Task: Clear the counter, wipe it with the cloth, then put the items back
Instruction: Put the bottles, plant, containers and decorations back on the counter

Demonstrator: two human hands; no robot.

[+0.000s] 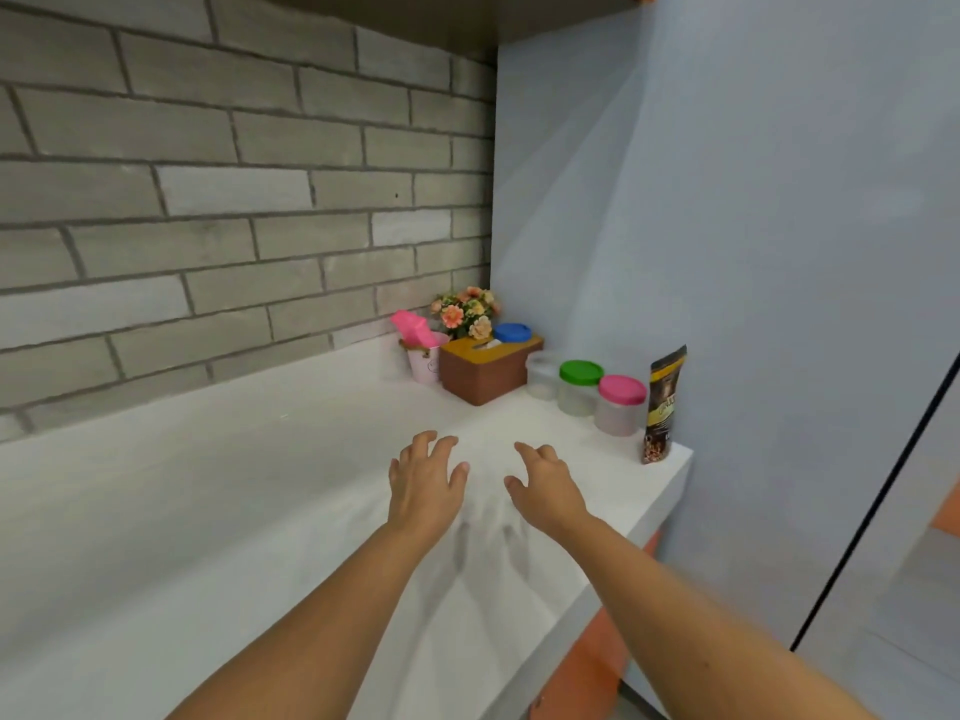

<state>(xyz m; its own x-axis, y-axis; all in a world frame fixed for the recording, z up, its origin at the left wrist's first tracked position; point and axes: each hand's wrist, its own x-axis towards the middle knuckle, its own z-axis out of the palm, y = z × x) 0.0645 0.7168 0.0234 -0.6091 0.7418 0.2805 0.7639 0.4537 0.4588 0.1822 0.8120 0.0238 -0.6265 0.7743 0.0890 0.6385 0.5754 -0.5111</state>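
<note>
As both hover over the counter [260,485], left hand [423,485] and right hand [545,491] seem spread, empty.

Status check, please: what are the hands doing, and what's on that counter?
Left hand and right hand open, empty, over the counter. Tissue box, green-lidded jar, pouch stand in far right corner. No cloth in view.
</note>
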